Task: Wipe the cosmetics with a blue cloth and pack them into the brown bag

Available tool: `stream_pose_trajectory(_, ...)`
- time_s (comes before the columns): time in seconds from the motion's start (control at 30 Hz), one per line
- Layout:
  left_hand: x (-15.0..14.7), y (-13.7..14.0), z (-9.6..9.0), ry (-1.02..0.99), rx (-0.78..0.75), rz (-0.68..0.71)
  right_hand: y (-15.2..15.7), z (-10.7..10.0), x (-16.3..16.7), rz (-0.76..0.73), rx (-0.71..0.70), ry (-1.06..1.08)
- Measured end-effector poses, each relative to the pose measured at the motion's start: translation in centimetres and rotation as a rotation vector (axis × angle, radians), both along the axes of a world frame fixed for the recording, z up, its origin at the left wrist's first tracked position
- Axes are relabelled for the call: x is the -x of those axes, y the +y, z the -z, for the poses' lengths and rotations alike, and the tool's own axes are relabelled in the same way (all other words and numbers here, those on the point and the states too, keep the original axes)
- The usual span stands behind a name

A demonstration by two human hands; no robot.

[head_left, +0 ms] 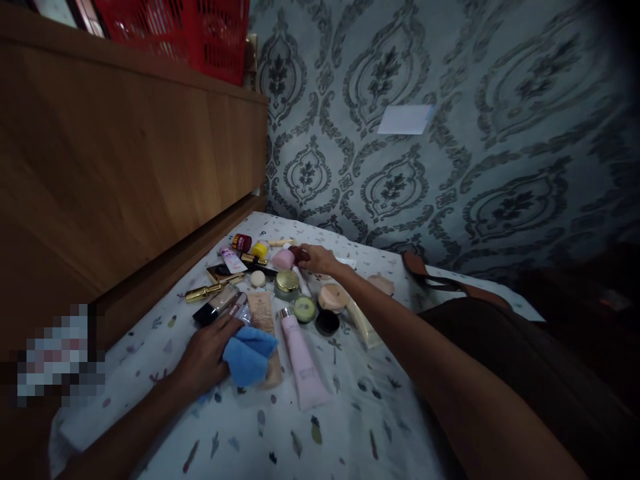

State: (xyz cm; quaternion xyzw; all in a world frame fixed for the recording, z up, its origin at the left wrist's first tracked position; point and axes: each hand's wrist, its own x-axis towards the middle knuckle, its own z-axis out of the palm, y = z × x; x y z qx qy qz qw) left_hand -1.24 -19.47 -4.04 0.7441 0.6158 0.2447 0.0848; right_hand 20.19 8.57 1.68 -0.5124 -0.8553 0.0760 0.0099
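My left hand [210, 350] has its fingers closed on a blue cloth [250, 355], which hangs over the lower part of a beige tube [261, 312]. My right hand [319, 259] reaches to the far side of the cosmetics, its fingertips on a small dark reddish-brown item [301, 254] whose kind I cannot make out. Right beside that lies a pink makeup sponge [283, 259]. Nearer to me are a gold-lidded jar [287, 283], a green-filled pot [304, 309], a compact [333, 298], a black lid [327, 323] and a pink tube [305, 363].
More cosmetics lie at the left: a gold lipstick tube [203, 293], a foundation bottle [217, 305] and a dark red jar [241, 242]. A wooden cabinet [135, 160] borders the left, with a red basket [175, 37] on top. Patterned wallpaper [320, 133] rises behind the patterned cloth surface [360, 427].
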Motion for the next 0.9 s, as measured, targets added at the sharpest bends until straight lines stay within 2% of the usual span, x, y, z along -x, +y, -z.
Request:
stream_pose_trajectory(0.1,0.1,-0.1,0.1,0.007,0.001,-0.002,0.7,0.0,-1.2,0.031,0.008,0.007)
stream_pose_trajectory(0.3,0.5,-0.2,1.4,0.034,-0.086,-0.023,1.2,-0.2,-6.1,0.251,-0.002,-0.066)
stream_pose_trajectory(0.43,0.6,-0.1,1.5,-0.021,-0.158,0.007,0.2,0.1,-7.9,0.274,0.0,-0.117)
stream_pose_trajectory(0.67,0.2,-0.4,-0.9,-0.235,-0.307,0.02,-0.8,0.5,-7.4,0.286,-0.032,-0.117)
stream_pose_trajectory(0.83,0.8,-0.7,-3.0,-0.364,-0.424,-0.169,-1.5,0.2,-7.5,0.314,-0.048,-0.081)
stream_pose_trajectory(0.9,0.9,-0.7,-3.4,-0.483,-0.427,-0.241,-2.2,-0.1,-7.4,0.335,-0.059,-0.056)
